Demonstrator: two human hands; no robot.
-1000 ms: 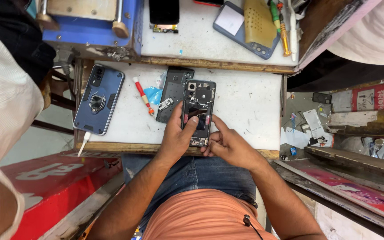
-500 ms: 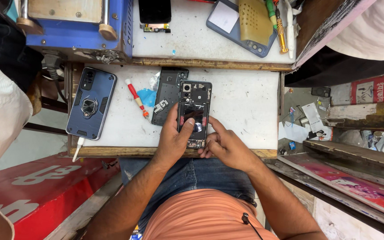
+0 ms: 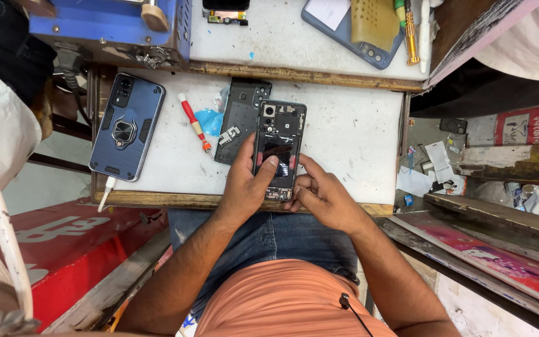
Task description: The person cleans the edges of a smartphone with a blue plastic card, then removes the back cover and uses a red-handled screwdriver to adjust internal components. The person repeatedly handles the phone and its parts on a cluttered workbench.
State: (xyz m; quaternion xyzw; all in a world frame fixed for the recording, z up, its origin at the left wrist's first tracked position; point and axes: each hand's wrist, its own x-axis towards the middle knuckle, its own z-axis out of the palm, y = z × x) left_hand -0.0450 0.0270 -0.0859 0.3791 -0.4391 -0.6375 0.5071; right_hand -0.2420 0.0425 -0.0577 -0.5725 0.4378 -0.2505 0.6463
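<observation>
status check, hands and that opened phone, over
Left hand and right hand both on opened black phone with exposed internals. Detached black back cover touching its left edge. Red-handled screwdriver lies apart.

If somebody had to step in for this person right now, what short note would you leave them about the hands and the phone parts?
Left hand: flat on the opened phone, fingers on its exposed inside.
Right hand: at the phone's lower right edge, fingertips touching it.
The phone lies back-up on the white worktop, cover already off; the removed back cover lies just left of it.
The red screwdriver lies untouched further left, beside a phone in a blue case.
Internals still exposed; nothing is refitted.
</observation>
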